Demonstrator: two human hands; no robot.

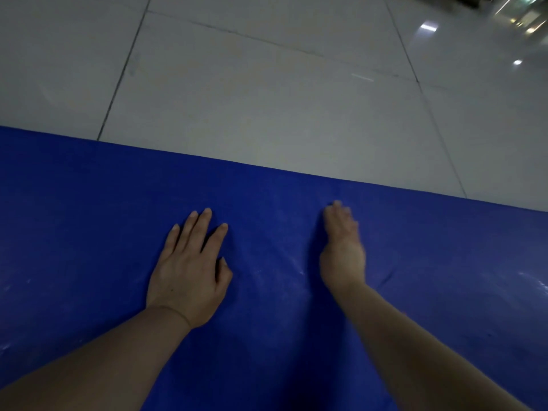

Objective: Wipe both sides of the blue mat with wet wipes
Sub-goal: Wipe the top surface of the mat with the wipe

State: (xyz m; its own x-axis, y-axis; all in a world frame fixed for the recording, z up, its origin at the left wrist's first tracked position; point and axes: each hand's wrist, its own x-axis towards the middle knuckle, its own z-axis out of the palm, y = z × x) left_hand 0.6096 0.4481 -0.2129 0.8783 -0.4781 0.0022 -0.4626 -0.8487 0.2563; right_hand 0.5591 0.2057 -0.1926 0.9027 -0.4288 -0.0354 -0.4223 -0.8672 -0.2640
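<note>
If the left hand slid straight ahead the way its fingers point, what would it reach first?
The left hand lies flat on the blue mat, fingers pointing toward its far edge. Nothing lies on the mat ahead; it would likely cross bare mat, then that edge onto the tiled floor.

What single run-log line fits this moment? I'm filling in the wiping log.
left hand: flat on blue mat | right hand: edge-on, blurred, on mat | wet wipe: none visible | grey tiled floor beyond mat edge

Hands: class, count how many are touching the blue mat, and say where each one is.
2. The left hand lies flat on the mat, left of centre; the right hand rests on it, right of centre.
</note>
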